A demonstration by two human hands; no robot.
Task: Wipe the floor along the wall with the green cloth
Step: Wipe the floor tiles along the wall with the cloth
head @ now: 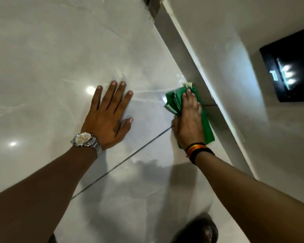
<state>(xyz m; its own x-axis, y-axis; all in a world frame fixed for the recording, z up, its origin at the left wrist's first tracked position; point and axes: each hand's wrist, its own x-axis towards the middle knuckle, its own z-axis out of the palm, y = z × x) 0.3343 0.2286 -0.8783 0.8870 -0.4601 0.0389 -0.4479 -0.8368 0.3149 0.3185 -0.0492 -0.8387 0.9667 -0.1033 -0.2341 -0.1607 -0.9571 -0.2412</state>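
Wiping pose: your two hands are down on the glossy pale floor (51, 50) beside the wall (235, 41).

Floor tiles, marbled, with a dark grout line (130, 156) running diagonally; grey skirting (188, 60) along the wall base; black panel (288, 71) on the wall. Your left hand (109, 116), watch (86, 140) on its wrist, lies flat and open, fingers spread. Your right hand (189, 120), banded at the wrist, presses palm-down on the folded green cloth (174, 100), which touches the skirting.
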